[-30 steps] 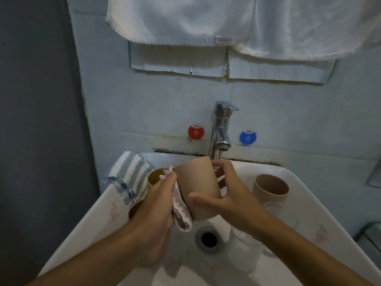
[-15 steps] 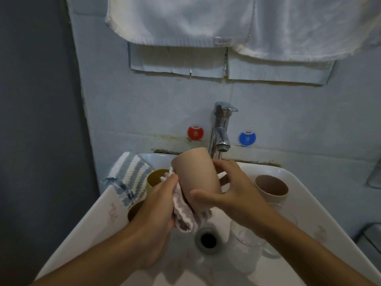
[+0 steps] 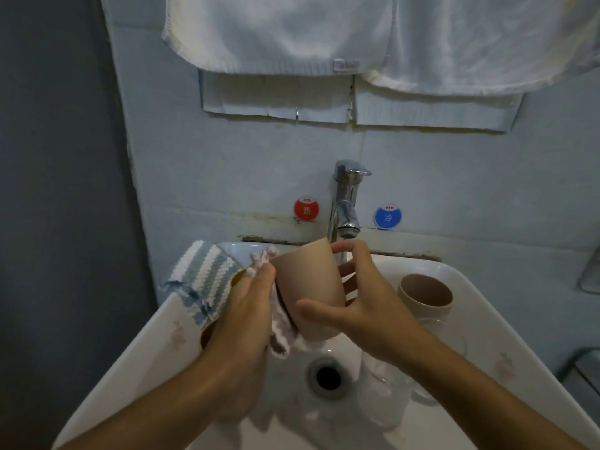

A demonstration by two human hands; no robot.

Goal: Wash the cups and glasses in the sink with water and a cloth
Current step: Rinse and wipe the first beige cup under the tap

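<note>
Right hand [image 3: 367, 306] grips tilted beige cup [image 3: 308, 287].

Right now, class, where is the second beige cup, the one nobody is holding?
In the head view, the second beige cup stands upright in the sink's right side, beyond the right hand.

head view, close above sink [image 3: 480, 287], facing wall

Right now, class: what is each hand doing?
Left hand: presses the cloth against the beige cup.
Right hand: grips the beige cup.
</note>
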